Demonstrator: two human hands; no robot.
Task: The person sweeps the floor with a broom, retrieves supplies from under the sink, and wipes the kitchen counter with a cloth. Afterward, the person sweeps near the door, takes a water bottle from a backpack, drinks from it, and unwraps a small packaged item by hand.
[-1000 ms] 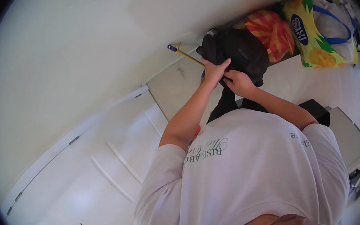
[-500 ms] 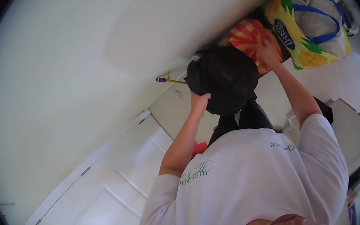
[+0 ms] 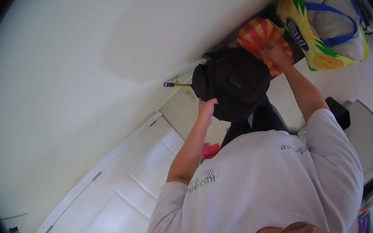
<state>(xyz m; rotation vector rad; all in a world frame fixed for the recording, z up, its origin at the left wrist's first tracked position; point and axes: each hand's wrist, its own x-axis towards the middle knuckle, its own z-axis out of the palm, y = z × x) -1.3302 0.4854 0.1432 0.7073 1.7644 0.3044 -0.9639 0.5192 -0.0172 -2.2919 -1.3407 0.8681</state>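
Observation:
A bulky black bag (image 3: pixel 237 84), probably a backpack, hangs in front of my body above my legs. My left hand (image 3: pixel 207 109) grips its near left side, thumb on top and the other fingers hidden underneath. Beyond the bag lies a rounded red and orange striped item (image 3: pixel 254 36) of soft-looking material. Over its right part is my right hand (image 3: pixel 276 54), smeared by motion, so its fingers cannot be made out. A whitish cap-like piece (image 3: pixel 205 60) shows at the bag's upper left edge.
A yellow pineapple-print shopping bag (image 3: pixel 296 16) with blue handles stands right of the striped item. A yellow stick (image 3: pixel 178 85) with a purple end pokes out by the wall. A white panelled door (image 3: pixel 118 205) is at lower left, and a red object (image 3: pixel 210 150) lies near my legs.
The view has shifted slightly. My right hand has moved a little over the striped item and is more blurred. My left hand keeps its hold on the black bag.

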